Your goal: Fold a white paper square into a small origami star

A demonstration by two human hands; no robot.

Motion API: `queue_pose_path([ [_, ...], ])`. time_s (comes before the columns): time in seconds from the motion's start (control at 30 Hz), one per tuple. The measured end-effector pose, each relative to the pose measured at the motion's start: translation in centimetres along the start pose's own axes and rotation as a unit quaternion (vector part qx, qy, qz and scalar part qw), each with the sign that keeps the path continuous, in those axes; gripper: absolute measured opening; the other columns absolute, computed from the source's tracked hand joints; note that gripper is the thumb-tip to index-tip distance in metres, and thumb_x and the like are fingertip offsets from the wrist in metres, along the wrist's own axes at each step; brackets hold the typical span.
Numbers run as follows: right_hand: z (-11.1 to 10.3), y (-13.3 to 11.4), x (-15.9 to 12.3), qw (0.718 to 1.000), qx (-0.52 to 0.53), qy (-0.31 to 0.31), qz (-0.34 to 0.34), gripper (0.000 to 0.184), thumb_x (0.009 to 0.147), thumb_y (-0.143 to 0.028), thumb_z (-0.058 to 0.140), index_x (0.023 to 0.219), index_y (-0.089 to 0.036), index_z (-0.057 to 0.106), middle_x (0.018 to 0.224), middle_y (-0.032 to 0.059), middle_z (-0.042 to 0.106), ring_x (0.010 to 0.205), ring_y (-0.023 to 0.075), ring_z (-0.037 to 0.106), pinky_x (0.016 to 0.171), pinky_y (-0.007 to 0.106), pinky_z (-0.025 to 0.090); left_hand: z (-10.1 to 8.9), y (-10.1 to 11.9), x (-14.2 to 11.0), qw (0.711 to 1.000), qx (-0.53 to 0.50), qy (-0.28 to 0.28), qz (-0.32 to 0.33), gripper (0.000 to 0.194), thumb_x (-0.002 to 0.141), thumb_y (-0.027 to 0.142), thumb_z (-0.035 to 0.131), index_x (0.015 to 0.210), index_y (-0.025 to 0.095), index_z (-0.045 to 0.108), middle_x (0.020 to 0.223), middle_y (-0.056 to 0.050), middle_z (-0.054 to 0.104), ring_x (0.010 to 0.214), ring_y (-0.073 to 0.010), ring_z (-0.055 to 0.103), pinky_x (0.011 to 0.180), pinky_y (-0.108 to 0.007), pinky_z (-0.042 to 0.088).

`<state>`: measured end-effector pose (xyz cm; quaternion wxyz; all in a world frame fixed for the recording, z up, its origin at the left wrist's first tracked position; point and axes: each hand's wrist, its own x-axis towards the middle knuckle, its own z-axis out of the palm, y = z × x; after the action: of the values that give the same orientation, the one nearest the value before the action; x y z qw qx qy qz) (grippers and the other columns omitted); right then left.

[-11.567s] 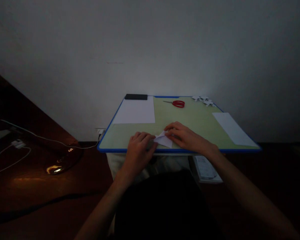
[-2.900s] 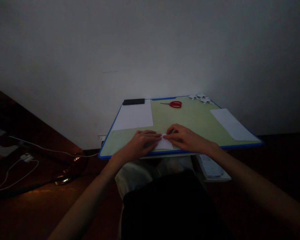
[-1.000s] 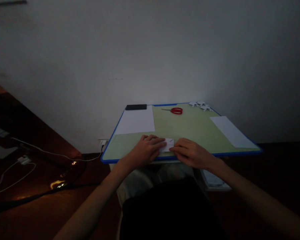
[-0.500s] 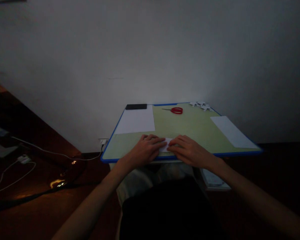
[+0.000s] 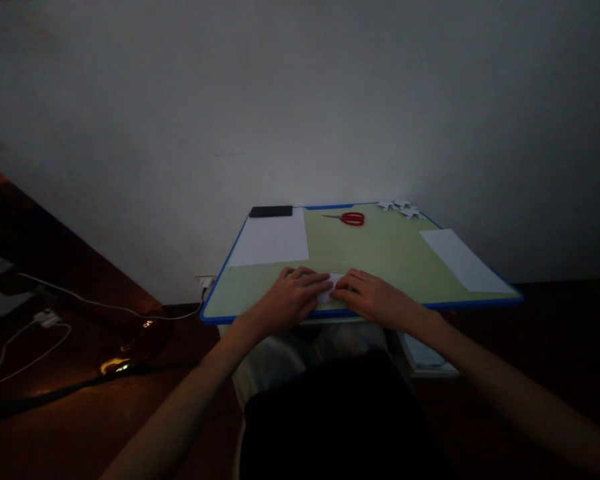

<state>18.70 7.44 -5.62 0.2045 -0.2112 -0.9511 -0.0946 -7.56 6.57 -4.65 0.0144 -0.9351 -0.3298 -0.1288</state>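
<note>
Small white paper piece (image 5: 326,296) lies mid-bench, just inside the near blue edge, between the hands. Left hand (image 5: 293,293): palm down, fingers extended over its left part. Right hand (image 5: 367,295): fingers curled onto its right part; dim light, cannot tell if pinching or pressing. Green bench (image 5: 380,247) (rounded corners) lies bare up to red-handled metal scissors (image 5: 353,219). Flat white sheet (image 5: 270,237) far left; pointed folded papers (image 5: 409,212) far right.
</note>
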Motion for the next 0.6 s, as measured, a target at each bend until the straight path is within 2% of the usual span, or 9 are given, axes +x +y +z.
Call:
queue_pose_path([
  [0.17,-0.8,0.7,0.9,0.994,0.098,-0.030,0.039,0.023,0.095,-0.005,0.059,0.111,-0.014,0.071,0.108,0.0128,0.070,0.103,0.0253,0.065,0.092,0.040,0.057,-0.3,0.2,0.1,1.000,0.000,-0.004,-0.004,0.043,0.103,0.018,0.052,0.145,0.024,0.061,0.156,-0.005,0.061,0.134,-0.0308,0.057,0.106,-0.051,0.041],
  [0.3,-1.3,1.1,1.1,0.986,0.156,-0.050,0.044,0.016,0.099,-0.012,0.061,0.109,-0.017,0.072,0.106,0.0106,0.069,0.101,0.0237,0.065,0.091,0.039,0.056,-0.3,0.3,0.2,1.000,0.003,-0.007,-0.005,0.043,0.103,0.018,0.053,0.144,0.023,0.062,0.156,-0.006,0.062,0.135,-0.0306,0.057,0.106,-0.050,0.042],
  [0.43,-1.1,1.3,0.9,0.974,0.208,-0.031,0.081,0.017,0.107,-0.022,0.056,0.109,-0.019,0.072,0.109,0.0093,0.068,0.103,0.0213,0.065,0.095,0.038,0.055,-0.1,0.1,0.1,1.000,0.003,-0.001,-0.005,0.044,0.103,0.018,0.053,0.146,0.025,0.061,0.156,-0.005,0.061,0.135,-0.0302,0.057,0.107,-0.050,0.041],
  [0.6,-0.6,1.0,1.3,0.955,0.244,-0.009,0.168,0.017,0.105,-0.023,0.059,0.099,-0.018,0.074,0.103,0.0079,0.067,0.094,0.0197,0.066,0.089,0.036,0.054,0.0,0.0,0.0,1.000,0.002,0.005,0.000,0.045,0.104,0.018,0.052,0.148,0.025,0.060,0.156,-0.004,0.061,0.134,-0.0296,0.057,0.107,-0.050,0.041],
])
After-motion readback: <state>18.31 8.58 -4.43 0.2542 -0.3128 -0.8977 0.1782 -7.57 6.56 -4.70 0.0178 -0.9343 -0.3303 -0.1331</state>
